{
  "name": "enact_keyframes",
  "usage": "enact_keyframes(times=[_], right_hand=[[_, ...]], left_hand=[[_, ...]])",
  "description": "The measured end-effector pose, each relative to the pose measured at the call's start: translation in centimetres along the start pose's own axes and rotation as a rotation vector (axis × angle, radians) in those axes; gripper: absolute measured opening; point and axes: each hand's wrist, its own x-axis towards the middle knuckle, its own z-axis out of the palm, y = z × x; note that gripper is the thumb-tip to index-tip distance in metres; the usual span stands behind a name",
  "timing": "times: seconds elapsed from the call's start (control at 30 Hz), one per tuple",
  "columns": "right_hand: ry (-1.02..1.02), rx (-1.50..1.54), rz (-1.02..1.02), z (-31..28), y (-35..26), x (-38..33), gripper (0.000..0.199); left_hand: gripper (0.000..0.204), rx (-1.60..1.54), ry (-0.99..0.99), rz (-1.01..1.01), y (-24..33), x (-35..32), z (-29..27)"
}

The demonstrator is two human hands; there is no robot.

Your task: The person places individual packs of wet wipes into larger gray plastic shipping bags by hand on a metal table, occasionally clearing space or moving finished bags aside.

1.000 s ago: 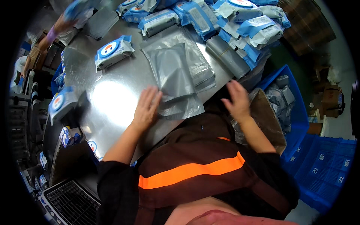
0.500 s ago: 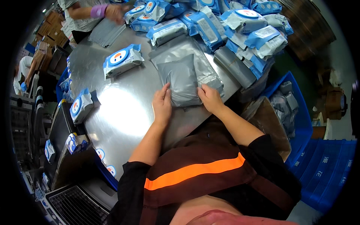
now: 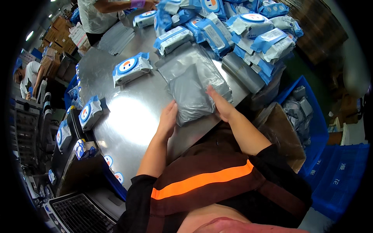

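A filled grey plastic mailing bag (image 3: 191, 97) sits between my two hands over the steel table (image 3: 151, 136), tilted and creased along its lower part. My left hand (image 3: 168, 118) presses on its lower left side, fingers together. Along its right side my right hand (image 3: 221, 103) holds with nearly straight fingers, partly hidden by the bag's edge. Just beyond lies a stack of flat grey bags (image 3: 179, 61). A blue-and-white packet of wipes (image 3: 132, 68) rests to the left of this stack.
Packets of wipes (image 3: 252, 24) are heaped at the back, beside a grey plastic roll (image 3: 244, 73). At right stand an open carton (image 3: 281, 136) and a blue crate (image 3: 319, 124) of grey parcels. A conveyor (image 3: 62, 159) carries packets at left. A co-worker (image 3: 97, 15) stands across the table.
The grey bag has come slightly nearer to me and turned a little. My right hand's fingers have straightened along its side. Packets have moved up the conveyor; the co-worker's hand has shifted right.
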Motion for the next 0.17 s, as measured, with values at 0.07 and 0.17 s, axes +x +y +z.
enact_keyframes(times=[0.07, 0.17], right_hand=[[-0.251, 0.255, -0.069, -0.2, 0.1, -2.1, 0.072], [-0.291, 0.358, -0.15, -0.8, 0.7, -3.7, 0.085]], left_hand=[[0.046, 0.318, 0.072, 0.081, 0.9, -1.6, 1.1], [0.047, 0.832, 0.151, 0.154, 3.2, -3.7, 3.0]])
